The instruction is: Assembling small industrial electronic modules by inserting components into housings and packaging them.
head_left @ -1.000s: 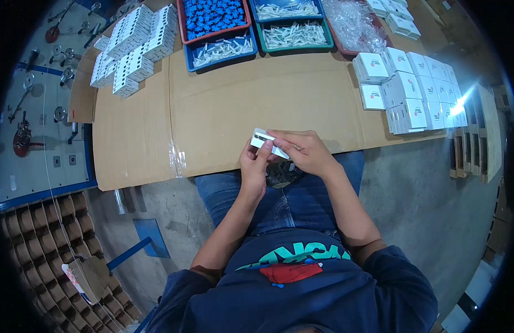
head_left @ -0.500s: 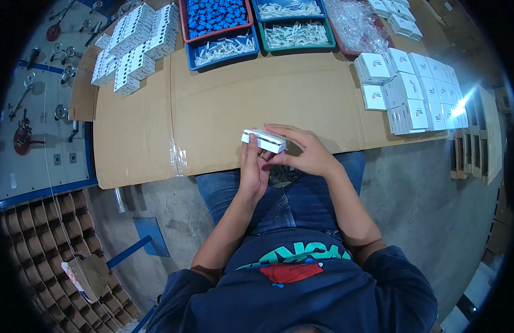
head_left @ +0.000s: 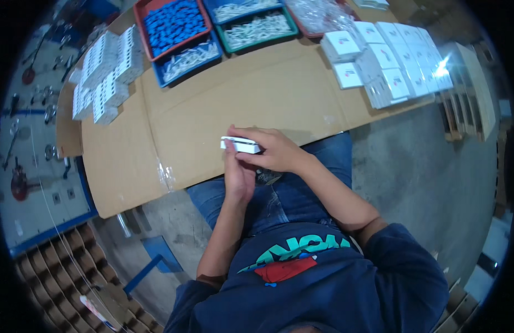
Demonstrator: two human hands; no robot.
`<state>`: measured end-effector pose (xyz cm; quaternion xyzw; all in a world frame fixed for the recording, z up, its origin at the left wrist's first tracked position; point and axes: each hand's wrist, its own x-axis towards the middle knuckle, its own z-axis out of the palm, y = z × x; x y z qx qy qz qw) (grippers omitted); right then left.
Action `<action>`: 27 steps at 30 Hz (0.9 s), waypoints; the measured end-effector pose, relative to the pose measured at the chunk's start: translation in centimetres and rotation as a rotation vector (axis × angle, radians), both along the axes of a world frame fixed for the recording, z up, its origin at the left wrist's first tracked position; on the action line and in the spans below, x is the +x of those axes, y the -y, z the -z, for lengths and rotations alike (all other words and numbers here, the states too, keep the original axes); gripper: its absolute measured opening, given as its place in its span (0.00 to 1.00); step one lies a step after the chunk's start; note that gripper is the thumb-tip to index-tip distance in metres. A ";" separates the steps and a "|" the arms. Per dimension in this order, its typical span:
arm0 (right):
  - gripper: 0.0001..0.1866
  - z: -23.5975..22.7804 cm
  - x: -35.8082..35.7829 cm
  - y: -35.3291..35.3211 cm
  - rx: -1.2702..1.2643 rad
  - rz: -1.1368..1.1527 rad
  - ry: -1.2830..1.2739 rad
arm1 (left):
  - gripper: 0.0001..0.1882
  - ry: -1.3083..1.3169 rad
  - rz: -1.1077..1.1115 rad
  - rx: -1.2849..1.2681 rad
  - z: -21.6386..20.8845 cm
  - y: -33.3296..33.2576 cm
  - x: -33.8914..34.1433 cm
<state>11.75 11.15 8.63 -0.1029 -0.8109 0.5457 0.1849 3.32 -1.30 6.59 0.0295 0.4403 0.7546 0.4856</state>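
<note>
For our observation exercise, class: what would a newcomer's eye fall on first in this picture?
First, the two hands at the centre: the left hand and right hand together hold a small white box over the cardboard sheet. Next, the red tray of blue parts at the top, and the stacked white boxes top right.

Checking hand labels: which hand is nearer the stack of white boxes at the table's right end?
Right. The right hand lies on the side toward the stack of white boxes; the left hand sits farther from it.
</note>
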 end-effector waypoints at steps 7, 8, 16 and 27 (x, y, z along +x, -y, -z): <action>0.33 -0.5 0.4 -0.5 -0.028 -0.075 0.037 | 0.38 -0.051 0.045 0.026 -1.9 0.2 0.4; 0.33 -0.4 0.3 -0.5 -0.029 -0.068 0.036 | 0.38 -0.057 0.016 0.014 -1.5 0.4 0.3; 0.30 -0.7 0.9 -0.7 -0.021 -0.075 0.086 | 0.36 -0.095 0.051 -0.021 -1.2 0.5 0.6; 0.32 -1.4 1.3 -0.7 0.070 -0.034 0.046 | 0.40 -0.355 -0.068 -0.046 -0.6 0.8 0.1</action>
